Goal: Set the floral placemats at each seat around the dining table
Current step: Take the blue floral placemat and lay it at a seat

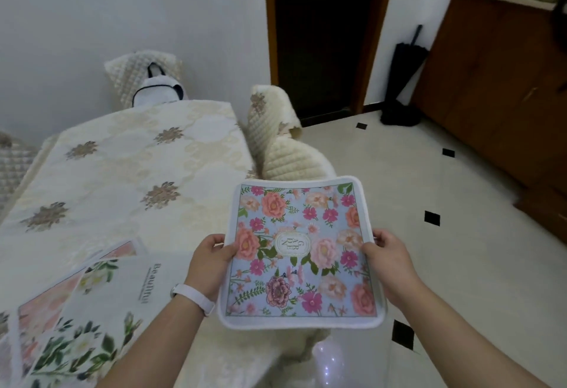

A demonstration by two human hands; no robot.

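Observation:
I hold a blue floral placemat (302, 252) with pink and peach flowers and a white border, flat in the air beside the table's right edge. My left hand (211, 262) grips its left side and my right hand (388, 260) grips its right side. The dining table (129, 169) wears a cream cloth with brown flower motifs. Other floral placemats (82, 311) lie overlapped on the table's near left corner, one white with green leaves, one pink.
A chair with a cream quilted cover (277, 142) stands at the table's right side, another chair (144, 80) at the far end. Tiled floor (445, 203) spreads to the right. A dark doorway (325, 34), a black umbrella (402, 77) and a wooden cabinet (506, 80) stand behind.

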